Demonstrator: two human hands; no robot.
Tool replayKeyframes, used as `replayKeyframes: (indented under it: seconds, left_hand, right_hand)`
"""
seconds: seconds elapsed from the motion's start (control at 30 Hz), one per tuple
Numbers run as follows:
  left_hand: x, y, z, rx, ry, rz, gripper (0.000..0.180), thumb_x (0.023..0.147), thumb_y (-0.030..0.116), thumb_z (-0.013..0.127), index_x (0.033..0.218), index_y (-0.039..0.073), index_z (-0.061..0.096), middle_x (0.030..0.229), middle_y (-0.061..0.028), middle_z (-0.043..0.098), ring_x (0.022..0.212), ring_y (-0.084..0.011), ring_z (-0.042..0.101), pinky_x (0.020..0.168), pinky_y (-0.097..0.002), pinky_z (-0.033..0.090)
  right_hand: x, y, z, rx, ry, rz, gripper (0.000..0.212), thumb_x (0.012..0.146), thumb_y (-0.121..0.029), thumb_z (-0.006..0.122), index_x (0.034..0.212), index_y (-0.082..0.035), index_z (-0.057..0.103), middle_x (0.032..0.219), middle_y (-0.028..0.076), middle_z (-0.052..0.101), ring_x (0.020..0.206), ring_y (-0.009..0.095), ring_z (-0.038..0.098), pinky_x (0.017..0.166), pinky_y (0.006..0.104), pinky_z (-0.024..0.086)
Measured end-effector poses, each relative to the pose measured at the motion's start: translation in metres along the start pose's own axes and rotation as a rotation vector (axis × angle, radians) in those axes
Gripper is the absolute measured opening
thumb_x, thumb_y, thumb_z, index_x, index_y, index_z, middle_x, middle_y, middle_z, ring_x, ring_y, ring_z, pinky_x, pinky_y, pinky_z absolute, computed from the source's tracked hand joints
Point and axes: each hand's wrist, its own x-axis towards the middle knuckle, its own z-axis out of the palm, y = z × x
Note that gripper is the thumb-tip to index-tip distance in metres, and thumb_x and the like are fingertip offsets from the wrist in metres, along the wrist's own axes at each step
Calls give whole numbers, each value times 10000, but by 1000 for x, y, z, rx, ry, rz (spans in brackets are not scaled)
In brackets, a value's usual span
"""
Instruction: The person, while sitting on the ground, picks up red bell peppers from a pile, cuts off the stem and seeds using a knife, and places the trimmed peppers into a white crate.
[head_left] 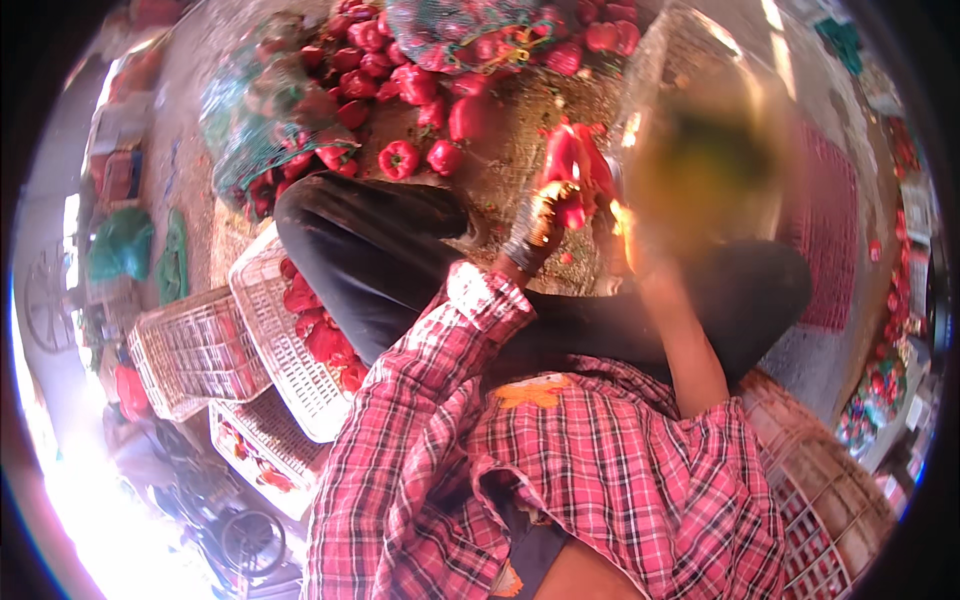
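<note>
In front of my crossed legs, my left hand (543, 213) is closed around a red bell pepper (572, 160), which seems split into lobes. Bright sunlight falls on the fingers and the pepper. My right hand (628, 238) is close beside the pepper's right side; glare and blur hide its fingers, and I cannot tell whether it holds anything. Beyond the hands, many loose red bell peppers (415, 85) lie in a heap on the ground.
Green net sacks of peppers (265, 110) flank the heap. At my left stand a pale crate (300, 335) with red pepper pieces and a slatted crate (195, 350). A brown basket (820, 480) is at my right. A blurred yellow-green smudge covers the upper right.
</note>
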Motion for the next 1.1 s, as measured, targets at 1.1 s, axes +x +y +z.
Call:
replayKeyframes:
  seconds: [1.1]
  left_hand:
    - [-144, 346, -198, 1703, 666, 143, 324, 773, 315, 677, 822, 6, 594, 717, -132, 620, 679, -173, 596, 618, -299, 466]
  right_hand:
    - [57, -25, -162, -297, 582, 181, 297, 806, -399, 604, 985, -163, 583, 649, 12, 513, 432, 79, 369, 366, 252, 373]
